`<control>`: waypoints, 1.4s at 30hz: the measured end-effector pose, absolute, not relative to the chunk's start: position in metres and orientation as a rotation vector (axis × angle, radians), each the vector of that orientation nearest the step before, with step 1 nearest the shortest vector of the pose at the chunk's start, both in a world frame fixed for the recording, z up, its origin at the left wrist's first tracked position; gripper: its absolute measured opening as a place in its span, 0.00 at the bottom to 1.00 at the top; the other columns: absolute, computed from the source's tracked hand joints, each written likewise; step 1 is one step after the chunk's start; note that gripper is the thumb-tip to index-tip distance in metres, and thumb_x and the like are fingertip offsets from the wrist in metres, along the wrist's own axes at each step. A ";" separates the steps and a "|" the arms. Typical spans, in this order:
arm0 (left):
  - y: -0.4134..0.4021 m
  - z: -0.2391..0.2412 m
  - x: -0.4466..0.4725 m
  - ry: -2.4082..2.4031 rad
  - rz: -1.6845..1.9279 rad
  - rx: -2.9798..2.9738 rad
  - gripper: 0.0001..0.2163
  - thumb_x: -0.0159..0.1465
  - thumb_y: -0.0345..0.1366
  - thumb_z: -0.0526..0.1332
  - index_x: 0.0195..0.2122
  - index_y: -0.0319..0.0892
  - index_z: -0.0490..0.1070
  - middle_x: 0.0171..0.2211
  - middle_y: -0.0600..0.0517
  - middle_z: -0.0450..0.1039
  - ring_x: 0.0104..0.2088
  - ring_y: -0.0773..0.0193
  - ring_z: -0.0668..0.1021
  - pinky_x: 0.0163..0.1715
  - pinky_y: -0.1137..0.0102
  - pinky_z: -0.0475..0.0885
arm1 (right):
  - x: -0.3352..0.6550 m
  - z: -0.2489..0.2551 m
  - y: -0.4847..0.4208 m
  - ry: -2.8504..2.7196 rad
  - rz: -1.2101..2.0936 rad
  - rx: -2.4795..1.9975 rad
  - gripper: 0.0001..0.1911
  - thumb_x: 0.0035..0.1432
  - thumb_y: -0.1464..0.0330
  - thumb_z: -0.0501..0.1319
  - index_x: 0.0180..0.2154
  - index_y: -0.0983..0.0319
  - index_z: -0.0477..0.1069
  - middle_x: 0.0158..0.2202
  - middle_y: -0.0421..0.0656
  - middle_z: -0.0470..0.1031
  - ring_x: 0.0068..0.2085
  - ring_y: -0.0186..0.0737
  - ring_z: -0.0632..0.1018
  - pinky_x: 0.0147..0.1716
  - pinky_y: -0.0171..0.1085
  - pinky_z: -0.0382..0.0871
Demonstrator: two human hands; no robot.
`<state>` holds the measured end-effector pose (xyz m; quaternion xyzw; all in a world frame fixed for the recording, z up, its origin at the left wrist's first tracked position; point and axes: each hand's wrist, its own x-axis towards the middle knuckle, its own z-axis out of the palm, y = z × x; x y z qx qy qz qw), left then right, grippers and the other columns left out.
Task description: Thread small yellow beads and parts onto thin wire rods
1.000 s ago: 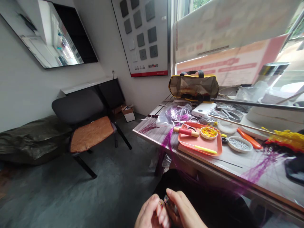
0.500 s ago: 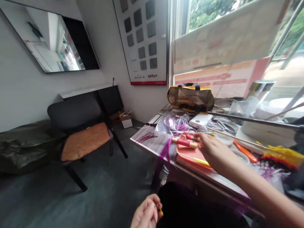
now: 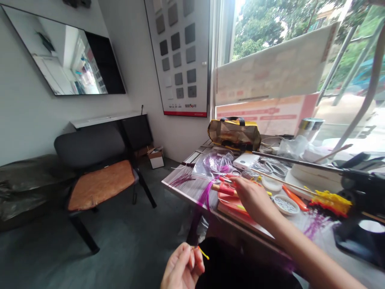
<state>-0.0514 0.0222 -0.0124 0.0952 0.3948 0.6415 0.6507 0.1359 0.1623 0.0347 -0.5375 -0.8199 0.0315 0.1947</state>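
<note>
My left hand point(image 3: 182, 268) is low at the bottom edge, fingers pinched on a short yellow strand point(image 3: 203, 253). My right hand point(image 3: 252, 196) reaches out over the orange tray point(image 3: 229, 202) on the table, its fingertips at red-handled scissors point(image 3: 226, 184) and a wooden-handled tool point(image 3: 219, 188). I cannot tell whether the fingers grip anything. Purple fibres point(image 3: 205, 194) hang over the table's front edge beside the tray.
On the table stand a yellow bag point(image 3: 234, 133), a plastic bag of purple fibre point(image 3: 214, 162), a white power bank point(image 3: 246, 159), a small dish of beads point(image 3: 285, 204), yellow and red feathers point(image 3: 331, 199) and long rods point(image 3: 300, 161). A chair with an orange seat point(image 3: 99, 185) stands left.
My right hand left my left hand and reached across to the orange tray. The left hand stayed low with the yellow strand. The view tilted upward.
</note>
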 end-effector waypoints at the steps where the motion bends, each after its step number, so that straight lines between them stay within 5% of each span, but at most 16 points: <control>1: 0.022 -0.012 -0.051 0.900 1.468 0.214 0.14 0.42 0.33 0.73 0.12 0.37 0.67 0.19 0.51 0.74 0.21 0.70 0.72 0.24 0.76 0.68 | 0.135 0.034 0.158 -2.315 0.086 -1.477 0.17 0.61 0.74 0.46 0.48 0.63 0.67 0.45 0.49 0.74 0.46 0.44 0.74 0.42 0.37 0.63; 6: 0.022 -0.009 -0.048 0.905 1.485 0.230 0.14 0.44 0.32 0.71 0.12 0.37 0.66 0.19 0.51 0.74 0.21 0.70 0.72 0.24 0.76 0.69 | 0.128 0.024 0.153 -2.341 0.037 -1.440 0.13 0.57 0.74 0.51 0.41 0.61 0.70 0.34 0.48 0.77 0.39 0.47 0.75 0.36 0.39 0.63; 14: 0.021 -0.005 -0.045 0.839 1.476 0.258 0.13 0.44 0.33 0.72 0.12 0.37 0.67 0.20 0.52 0.74 0.21 0.70 0.72 0.24 0.76 0.68 | 0.129 0.033 0.139 -2.244 0.092 -1.377 0.11 0.56 0.72 0.52 0.38 0.63 0.71 0.39 0.51 0.75 0.42 0.51 0.72 0.41 0.45 0.62; 16: 0.021 -0.005 -0.045 0.807 1.481 0.266 0.13 0.44 0.34 0.72 0.13 0.37 0.68 0.20 0.52 0.73 0.21 0.70 0.72 0.24 0.76 0.68 | 0.125 0.036 0.117 -2.179 0.326 -1.295 0.11 0.59 0.69 0.50 0.37 0.61 0.70 0.38 0.47 0.74 0.40 0.45 0.72 0.39 0.40 0.64; 18: 0.020 -0.006 -0.044 0.772 1.474 0.283 0.13 0.45 0.34 0.71 0.14 0.37 0.69 0.20 0.52 0.73 0.21 0.70 0.72 0.24 0.76 0.68 | 0.117 0.031 0.091 -1.985 0.948 -1.133 0.11 0.59 0.64 0.50 0.37 0.60 0.69 0.32 0.43 0.73 0.32 0.39 0.72 0.31 0.35 0.65; 21: 0.018 -0.005 -0.041 0.758 1.446 0.302 0.11 0.49 0.34 0.69 0.16 0.38 0.69 0.21 0.52 0.73 0.22 0.69 0.72 0.27 0.74 0.68 | 0.099 0.012 0.061 -1.601 1.676 -0.952 0.14 0.54 0.58 0.56 0.36 0.61 0.66 0.27 0.38 0.68 0.24 0.32 0.65 0.21 0.30 0.58; 23: 0.016 -0.005 -0.039 0.770 1.430 0.306 0.11 0.50 0.34 0.69 0.16 0.38 0.69 0.21 0.52 0.73 0.23 0.69 0.73 0.28 0.74 0.68 | 0.089 -0.002 0.053 -1.428 1.858 -0.859 0.18 0.51 0.54 0.58 0.31 0.62 0.64 0.24 0.37 0.65 0.20 0.28 0.60 0.18 0.29 0.52; 30: 0.013 -0.016 -0.052 0.911 1.303 0.689 0.16 0.51 0.42 0.67 0.15 0.38 0.69 0.21 0.53 0.71 0.21 0.71 0.68 0.25 0.76 0.62 | 0.099 0.003 0.060 -1.580 1.627 -0.921 0.16 0.56 0.56 0.54 0.27 0.62 0.60 0.23 0.35 0.58 0.24 0.31 0.58 0.22 0.31 0.53; 35: 0.022 -0.008 -0.070 1.043 0.951 0.972 0.20 0.62 0.50 0.50 0.32 0.39 0.71 0.30 0.48 0.74 0.28 0.64 0.71 0.29 0.70 0.64 | 0.107 0.017 0.061 -1.930 1.414 -1.061 0.10 0.57 0.63 0.50 0.27 0.62 0.59 0.23 0.37 0.60 0.25 0.34 0.60 0.25 0.33 0.55; 42: 0.034 0.012 -0.056 1.341 0.770 1.480 0.08 0.58 0.39 0.58 0.26 0.40 0.68 0.24 0.52 0.70 0.29 0.62 0.71 0.33 0.69 0.64 | 0.104 0.013 0.059 -2.029 1.307 -1.058 0.06 0.54 0.69 0.50 0.25 0.61 0.59 0.23 0.38 0.64 0.25 0.33 0.63 0.26 0.31 0.58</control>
